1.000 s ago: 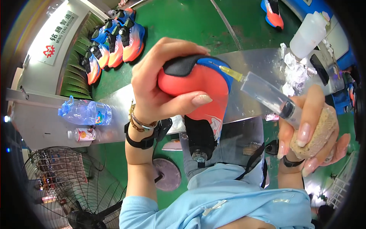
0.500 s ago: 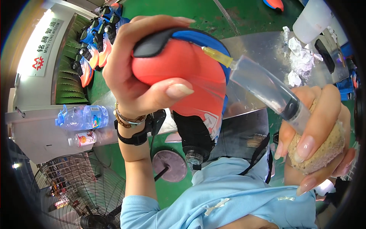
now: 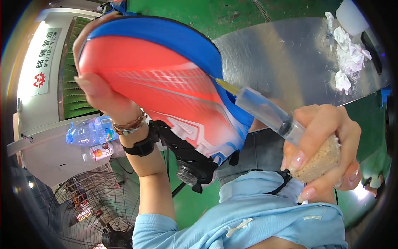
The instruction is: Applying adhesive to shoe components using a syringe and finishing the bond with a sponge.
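My left hand grips one end of a red and blue shoe, thumb on the red side. The shoe lies tilted across the view, its black opening and round dial toward my body. In my right hand is a clear syringe with a black plunger end, pinched together with a beige sponge block. The syringe's yellow needle hub points at the shoe, and the needle tip appears to meet the seam between red and blue.
On the metal table at right lie crumpled white tissues, another syringe, a black phone and a whitish container. Plastic bottles lie at left, above a wire fan.
My left hand has turned the shoe so its long side faces me, and moved left. My right hand has come left and slightly down with the syringe, keeping its tip near the seam.
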`<state>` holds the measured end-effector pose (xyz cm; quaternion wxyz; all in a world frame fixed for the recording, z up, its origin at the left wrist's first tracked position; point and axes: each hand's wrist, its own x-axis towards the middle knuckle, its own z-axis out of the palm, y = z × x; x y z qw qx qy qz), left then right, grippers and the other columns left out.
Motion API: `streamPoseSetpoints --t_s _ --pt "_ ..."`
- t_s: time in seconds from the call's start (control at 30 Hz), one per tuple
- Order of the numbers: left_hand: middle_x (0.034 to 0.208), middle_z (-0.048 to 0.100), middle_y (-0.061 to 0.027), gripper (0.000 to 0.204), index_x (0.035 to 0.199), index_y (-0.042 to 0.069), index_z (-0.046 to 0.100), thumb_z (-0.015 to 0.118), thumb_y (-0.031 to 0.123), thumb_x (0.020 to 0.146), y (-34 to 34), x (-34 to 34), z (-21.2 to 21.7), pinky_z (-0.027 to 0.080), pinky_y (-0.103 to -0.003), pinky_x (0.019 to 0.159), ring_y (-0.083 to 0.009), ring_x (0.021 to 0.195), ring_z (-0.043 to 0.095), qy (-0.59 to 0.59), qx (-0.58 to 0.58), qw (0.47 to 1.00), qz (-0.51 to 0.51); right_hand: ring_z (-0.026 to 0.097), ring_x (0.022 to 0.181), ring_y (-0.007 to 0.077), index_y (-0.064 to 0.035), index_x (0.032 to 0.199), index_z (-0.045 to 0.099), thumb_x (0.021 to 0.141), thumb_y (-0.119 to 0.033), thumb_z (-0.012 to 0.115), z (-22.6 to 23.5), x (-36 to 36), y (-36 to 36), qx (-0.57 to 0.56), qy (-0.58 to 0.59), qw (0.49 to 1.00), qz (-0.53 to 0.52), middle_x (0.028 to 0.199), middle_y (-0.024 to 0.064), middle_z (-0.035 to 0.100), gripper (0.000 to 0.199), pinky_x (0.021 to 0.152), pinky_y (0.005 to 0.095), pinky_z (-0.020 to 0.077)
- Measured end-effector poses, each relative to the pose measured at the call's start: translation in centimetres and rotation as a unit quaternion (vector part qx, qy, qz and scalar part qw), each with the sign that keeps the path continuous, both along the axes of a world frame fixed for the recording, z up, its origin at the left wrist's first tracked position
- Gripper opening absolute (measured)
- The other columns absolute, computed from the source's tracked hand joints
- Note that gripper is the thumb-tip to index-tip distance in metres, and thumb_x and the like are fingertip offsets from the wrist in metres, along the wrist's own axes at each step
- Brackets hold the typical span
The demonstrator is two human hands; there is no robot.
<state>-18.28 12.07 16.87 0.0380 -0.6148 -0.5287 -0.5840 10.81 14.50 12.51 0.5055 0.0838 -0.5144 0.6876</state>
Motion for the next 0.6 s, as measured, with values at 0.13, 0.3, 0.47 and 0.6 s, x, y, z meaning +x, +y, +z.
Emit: streamPoseSetpoints --t_s 0.13,0.3,0.47,0.6 --pt "0.084 0.048 -0.0021 0.045 0.084 0.007 0.045 0.036 0.049 0.095 -0.4 -4.1 -1.0 0.041 -0.027 0.072 -0.0115 0.074 0.044 -0.025 0.019 0.995 0.09 0.054 0.059 0.0193 -0.0111 0.06 0.072 0.088 -0.031 0.047 -1.3 -0.8 -1.2 -0.059 -0.032 0.997 -0.03 0.085 0.0138 0.059 0.042 0.055 0.0258 0.0437" --pt "0.071 0.025 0.0057 0.041 0.069 0.015 0.029 0.036 0.041 0.099 0.7 -4.7 -0.7 0.03 -0.024 0.064 -0.0087 0.066 0.024 -0.002 0.052 0.986 0.16 0.05 0.055 0.0161 -0.0108 0.061 0.073 0.089 -0.036 0.044 -1.9 -0.3 -1.6 -0.046 -0.136 0.989 -0.036 0.081 0.015 0.062 0.047 0.049 0.0248 0.0384" --pt "0.073 0.029 0.0039 0.037 0.073 0.012 0.033 0.038 0.038 0.099 0.7 -6.3 -2.1 0.032 -0.025 0.065 -0.01 0.067 0.029 -0.042 -0.004 0.982 0.184 0.049 0.053 0.0144 -0.0112 0.062 0.073 0.089 -0.036 0.044 -3.4 -0.3 -2.2 -0.071 -0.143 0.986 -0.037 0.08 0.014 0.064 0.046 0.047 0.0248 0.035" --pt "0.077 0.035 0.0014 0.033 0.078 0.01 0.036 0.039 0.036 0.098 -0.3 -8.1 -2.9 0.035 -0.026 0.068 -0.0118 0.07 0.034 -0.119 -0.065 0.983 0.12 0.049 0.053 0.014 -0.0113 0.062 0.072 0.089 -0.037 0.045 -3.7 0.8 -2.6 -0.075 -0.17 0.982 -0.022 0.078 0.013 0.064 0.047 0.046 0.0257 0.0316"
